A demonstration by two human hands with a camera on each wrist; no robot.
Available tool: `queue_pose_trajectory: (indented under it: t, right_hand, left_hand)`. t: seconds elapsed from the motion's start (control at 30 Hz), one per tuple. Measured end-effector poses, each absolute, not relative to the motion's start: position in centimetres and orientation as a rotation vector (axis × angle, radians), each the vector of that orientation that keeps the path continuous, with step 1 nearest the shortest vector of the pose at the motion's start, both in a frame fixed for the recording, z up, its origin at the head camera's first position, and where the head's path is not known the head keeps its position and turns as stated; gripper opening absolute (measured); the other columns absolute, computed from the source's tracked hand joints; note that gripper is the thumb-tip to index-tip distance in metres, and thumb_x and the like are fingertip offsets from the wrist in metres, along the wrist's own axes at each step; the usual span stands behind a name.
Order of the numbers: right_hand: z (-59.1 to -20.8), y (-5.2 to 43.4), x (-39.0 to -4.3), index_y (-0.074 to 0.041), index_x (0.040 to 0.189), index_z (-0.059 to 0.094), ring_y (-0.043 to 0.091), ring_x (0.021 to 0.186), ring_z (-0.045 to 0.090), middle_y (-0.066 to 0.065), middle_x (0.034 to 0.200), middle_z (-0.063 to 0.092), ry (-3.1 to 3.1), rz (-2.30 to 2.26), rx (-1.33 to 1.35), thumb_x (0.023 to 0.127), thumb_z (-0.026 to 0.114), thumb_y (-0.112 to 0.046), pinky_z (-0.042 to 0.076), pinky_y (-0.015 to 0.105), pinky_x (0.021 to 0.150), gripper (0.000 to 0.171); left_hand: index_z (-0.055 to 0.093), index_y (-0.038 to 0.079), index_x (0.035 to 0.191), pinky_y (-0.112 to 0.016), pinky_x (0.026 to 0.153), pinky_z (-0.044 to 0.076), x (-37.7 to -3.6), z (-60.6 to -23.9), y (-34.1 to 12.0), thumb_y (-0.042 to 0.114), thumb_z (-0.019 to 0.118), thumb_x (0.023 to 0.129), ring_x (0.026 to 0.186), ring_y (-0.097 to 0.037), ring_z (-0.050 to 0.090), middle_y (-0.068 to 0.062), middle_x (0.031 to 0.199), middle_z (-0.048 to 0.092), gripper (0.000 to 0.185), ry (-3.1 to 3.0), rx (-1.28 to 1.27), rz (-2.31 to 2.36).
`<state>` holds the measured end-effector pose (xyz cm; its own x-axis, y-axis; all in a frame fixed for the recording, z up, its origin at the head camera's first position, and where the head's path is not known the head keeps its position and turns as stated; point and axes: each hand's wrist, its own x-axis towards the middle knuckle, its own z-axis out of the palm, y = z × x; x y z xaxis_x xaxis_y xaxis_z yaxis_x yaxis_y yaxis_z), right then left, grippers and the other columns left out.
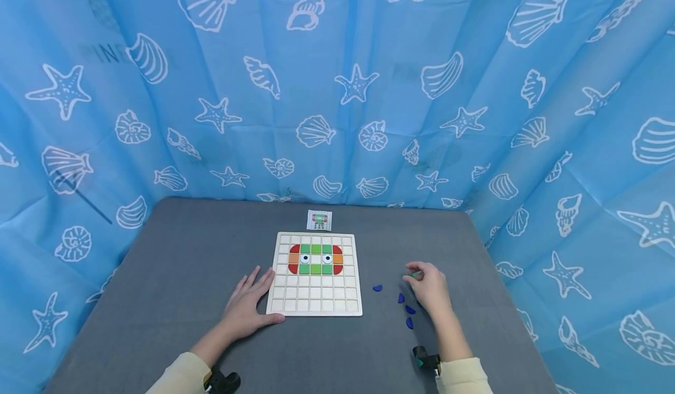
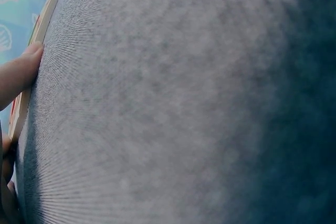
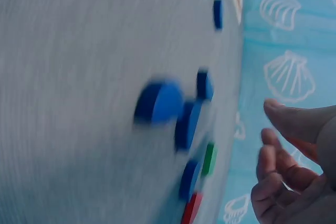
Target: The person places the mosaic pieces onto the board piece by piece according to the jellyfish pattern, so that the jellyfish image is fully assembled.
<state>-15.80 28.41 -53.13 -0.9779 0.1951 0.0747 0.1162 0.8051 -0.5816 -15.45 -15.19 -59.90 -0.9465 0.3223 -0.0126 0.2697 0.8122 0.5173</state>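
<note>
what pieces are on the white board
Red tiles, orange tiles, green tiles and two eye tiles sit on the white board. The squares beneath them are hidden from view.

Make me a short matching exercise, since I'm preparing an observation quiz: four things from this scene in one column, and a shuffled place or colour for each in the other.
Things:
1. Left hand
2. Picture card
3. Loose half-round piece nearest the white grid board
4. Two eye tiles

Place or colour:
A. Blue
B. Within the coloured pattern on the board
C. Just beyond the board's far edge
D. At the board's left side

Right pairs: 1-D, 2-C, 3-A, 4-B
</note>
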Motion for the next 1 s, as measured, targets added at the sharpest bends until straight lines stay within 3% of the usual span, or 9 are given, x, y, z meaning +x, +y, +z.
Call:
queue_pose_trajectory:
  t: [0.13,0.27,0.57,1.0]
  right_hand:
    - [-53.6,29.9,-16.1,-0.003,0.128,0.067,0.041,0.112,0.060,0.024,0.125,0.063,-2.974,0.854,-0.303,0.090,0.076,-0.010,0.051,0.056,0.088,0.040]
    - [-54.1,30.9,-16.4,0.001,0.132,0.064,0.047,0.121,0.055,0.029,0.133,0.058,-3.076,0.809,-0.319,0.090,0.075,-0.007,0.049,0.060,0.094,0.044]
    - [-54.7,31.4,-17.0,0.002,0.113,0.073,0.030,0.089,0.067,0.016,0.103,0.072,-3.097,0.767,-0.254,0.089,0.076,-0.008,0.056,0.048,0.077,0.026]
    - [-52.5,28.2,-16.8,-0.003,0.115,0.073,0.023,0.085,0.065,0.012,0.104,0.067,-3.007,0.719,-0.001,0.091,0.076,-0.014,0.056,0.042,0.072,0.027]
  left_hand:
    - [0.031,0.015,0.159,-0.058,0.123,0.013,-15.4,-59.9,-15.3,0.081,0.068,0.071,0.156,-0.034,0.015,-0.002,0.165,0.031,0.116,2.899,0.471,0.801]
    - [0.029,0.016,0.160,-0.057,0.123,0.012,-15.5,-59.9,-15.3,0.083,0.066,0.071,0.157,-0.033,0.013,0.000,0.166,0.029,0.117,2.892,0.464,0.784]
    - [0.031,0.014,0.159,-0.058,0.123,0.012,-15.4,-59.6,-15.4,0.079,0.070,0.071,0.156,-0.035,0.015,-0.003,0.165,0.031,0.116,2.907,0.471,0.789]
    - [0.030,0.013,0.159,-0.060,0.123,0.012,-15.4,-59.6,-15.3,0.075,0.071,0.074,0.156,-0.036,0.013,-0.004,0.165,0.030,0.113,2.890,0.506,0.824]
